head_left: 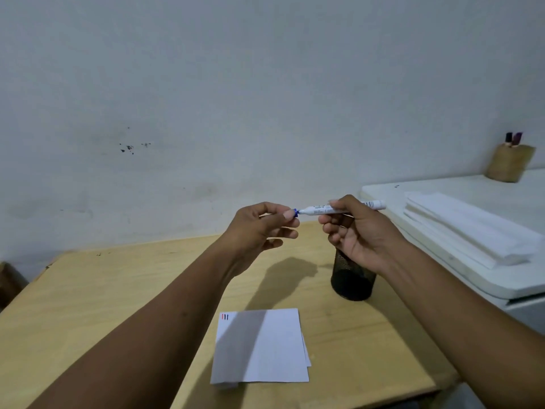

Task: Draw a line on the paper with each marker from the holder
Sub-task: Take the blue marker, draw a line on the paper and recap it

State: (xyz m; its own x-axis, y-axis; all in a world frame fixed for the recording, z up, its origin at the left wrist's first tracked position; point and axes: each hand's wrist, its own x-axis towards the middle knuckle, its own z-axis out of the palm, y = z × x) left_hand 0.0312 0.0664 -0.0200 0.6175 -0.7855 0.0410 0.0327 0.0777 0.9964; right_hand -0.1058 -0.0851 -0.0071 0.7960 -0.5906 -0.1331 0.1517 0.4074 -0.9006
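Holding the marker point(339, 209) level in my right hand point(354, 231), I pinch its blue cap point(295, 212) with my left hand point(262, 225); paper point(262, 346) lies below.

The marker point(342, 208) I hold bears dark print and a barcode — too blurred to read; nothing else carries text.

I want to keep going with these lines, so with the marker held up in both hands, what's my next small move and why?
Probably pull the blue cap off with the left hand while the right hand steadies the marker. The cap looks pinched in the left fingertips, and the paper shows only three short lines in its far left corner.
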